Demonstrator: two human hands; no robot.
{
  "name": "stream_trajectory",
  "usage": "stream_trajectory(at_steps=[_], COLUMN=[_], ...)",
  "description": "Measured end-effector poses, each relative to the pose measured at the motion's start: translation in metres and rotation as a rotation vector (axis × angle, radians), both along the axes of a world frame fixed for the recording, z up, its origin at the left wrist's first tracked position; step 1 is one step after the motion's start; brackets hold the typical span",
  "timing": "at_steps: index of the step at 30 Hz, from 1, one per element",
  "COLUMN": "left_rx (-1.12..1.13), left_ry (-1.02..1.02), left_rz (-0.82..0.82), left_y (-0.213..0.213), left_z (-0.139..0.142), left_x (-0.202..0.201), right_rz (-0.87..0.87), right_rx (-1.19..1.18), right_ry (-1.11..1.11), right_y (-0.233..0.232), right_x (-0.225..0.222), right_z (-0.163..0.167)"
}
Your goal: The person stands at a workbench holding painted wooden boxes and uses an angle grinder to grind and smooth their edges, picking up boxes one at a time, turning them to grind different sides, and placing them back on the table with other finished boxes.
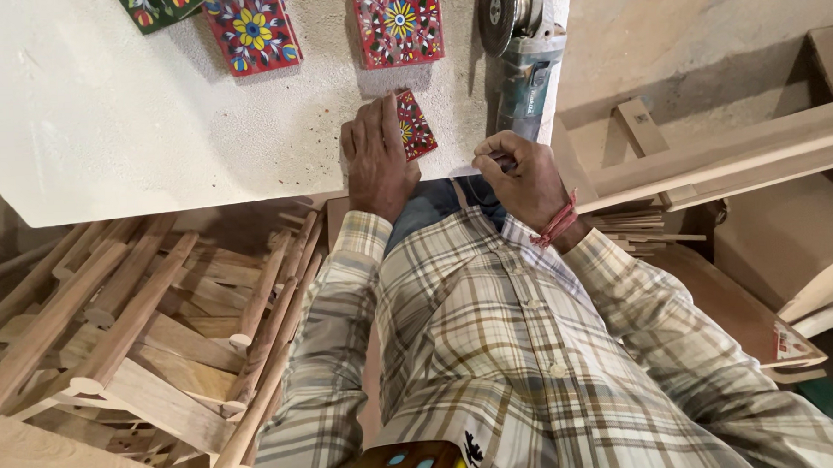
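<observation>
My left hand [375, 157] lies flat on a small red painted tile [415, 123] at the near edge of the white table [108, 116], pressing it down. My right hand [522, 177] is closed around a small dark thing at the table's edge, just right of the tile; what it holds is too hidden to name. An angle grinder [519, 50] lies on the table just beyond my right hand.
Two larger red floral tiles [251, 29] [397, 22] and a green one [155, 8] lie at the table's far side. Turned wooden legs and sticks [133, 318] are piled at the left. Wooden planks and strips [709, 155] are stacked at the right.
</observation>
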State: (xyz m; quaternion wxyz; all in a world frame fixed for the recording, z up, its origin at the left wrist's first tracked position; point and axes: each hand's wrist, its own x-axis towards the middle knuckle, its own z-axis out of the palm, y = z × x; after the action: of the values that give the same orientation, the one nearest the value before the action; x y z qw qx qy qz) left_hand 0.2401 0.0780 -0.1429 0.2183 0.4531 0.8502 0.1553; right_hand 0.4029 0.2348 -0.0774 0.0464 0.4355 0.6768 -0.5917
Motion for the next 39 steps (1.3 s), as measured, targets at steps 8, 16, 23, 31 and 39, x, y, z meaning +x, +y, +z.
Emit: stream_trajectory(at_steps=[8,16,23,31,39], left_rx=[0.119,0.443,0.538,0.566,0.532], left_ry=[-0.100,-0.468,-0.513,-0.520,-0.552], left_rz=[0.020,0.122,0.059,-0.015,-0.032], left_y=[-0.001,0.003,0.011,0.008,0.005], left_z=[0.032,0.126,0.164,0.184,0.194], left_x=[-0.005,0.019,0.024,0.025,0.030], right_rz=[-0.087,-0.441,-0.329,-0.377,-0.365], right_rx=[-0.090,-1.179,-1.274,-1.218,-1.141], right_ry=[0.068,0.328,0.461,0.518,0.486], right_y=[-0.005,0.006,0.005,-0.002,-0.007], right_x=[-0.002,-0.001,0.008,0.017,0.027], right_z=[0.005,0.047,0.098,0.121,0.126])
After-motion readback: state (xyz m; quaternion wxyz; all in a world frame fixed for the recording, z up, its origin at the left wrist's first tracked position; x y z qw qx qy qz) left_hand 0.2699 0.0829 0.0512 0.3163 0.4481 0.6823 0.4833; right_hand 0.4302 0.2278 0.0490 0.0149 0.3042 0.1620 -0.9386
